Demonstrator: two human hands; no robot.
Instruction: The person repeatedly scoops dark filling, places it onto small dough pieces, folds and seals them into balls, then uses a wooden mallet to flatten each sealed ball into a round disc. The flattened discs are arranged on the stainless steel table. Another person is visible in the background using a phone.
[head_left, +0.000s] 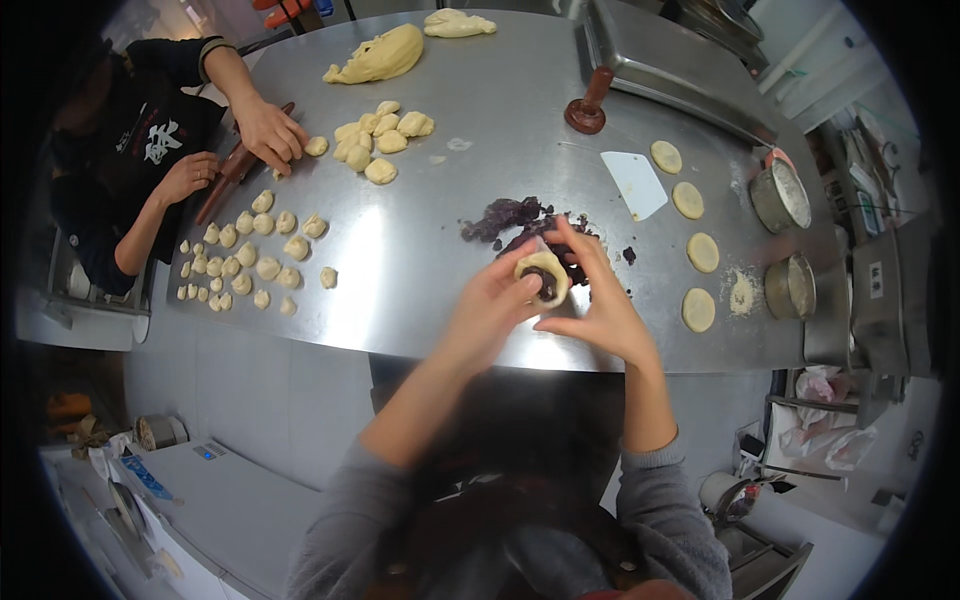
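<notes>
A dough wrapper (551, 264) with dark filling inside is gripped by my left hand (491, 307), whose thumb rests on the filling. My right hand (604, 307) curves around the wrapper's right side, fingers spread; whether it touches the dough is hard to tell. Behind both hands, crumbly dark purple filling (504, 219) is scattered on the steel table (420, 247). To the right lie a white plastic scraper (636, 185) and several flat round dough pieces, one of them a filled-looking disc (703, 253). A brown press with an upright handle (586, 112) stands farther back.
At left, a co-worker's hands (270, 135) are by a rolling pin (234, 169) and small dough pieces (268, 268). Larger dough lumps (381, 171) and a big dough mass (382, 56) lie farther back. Two metal tins (780, 196) and loose flour (742, 292) are at right, below a steel tray (675, 67).
</notes>
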